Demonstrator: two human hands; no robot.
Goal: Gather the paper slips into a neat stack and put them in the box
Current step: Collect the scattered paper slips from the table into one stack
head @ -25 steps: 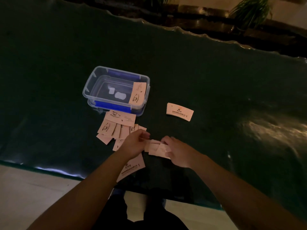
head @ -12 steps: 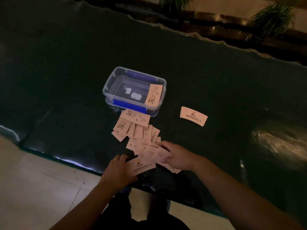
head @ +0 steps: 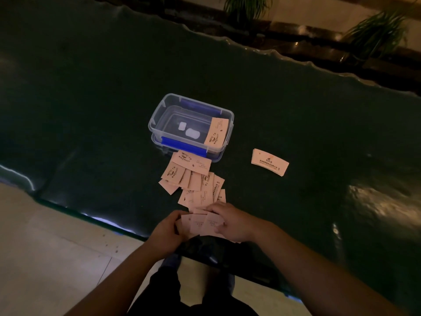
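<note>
Both hands hold a loose bunch of pale pink paper slips (head: pixel 201 223) at the near edge of the dark table. My left hand (head: pixel 165 232) grips the bunch from the left, and my right hand (head: pixel 230 221) pinches it from the right. Several more slips (head: pixel 193 179) lie fanned out between my hands and the clear plastic box (head: pixel 159 111) with blue clips. One slip (head: pixel 216 133) leans inside the box against its right wall. A small neat stack of slips (head: pixel 269 161) lies apart on the table, to the right of the box.
The dark green table (head: pixel 91 87) has a wavy glossy far edge, with potted plants (head: pixel 376 30) beyond it. The near edge (head: pixel 109 224) runs diagonally, with pale tiled floor (head: pixel 45 247) below. My dark-clothed legs (head: pixel 193 293) show under my arms.
My left hand has come up from below the table edge with its slip and joined the right hand's bunch. The camera view has shifted, moving the box rightward in frame.
</note>
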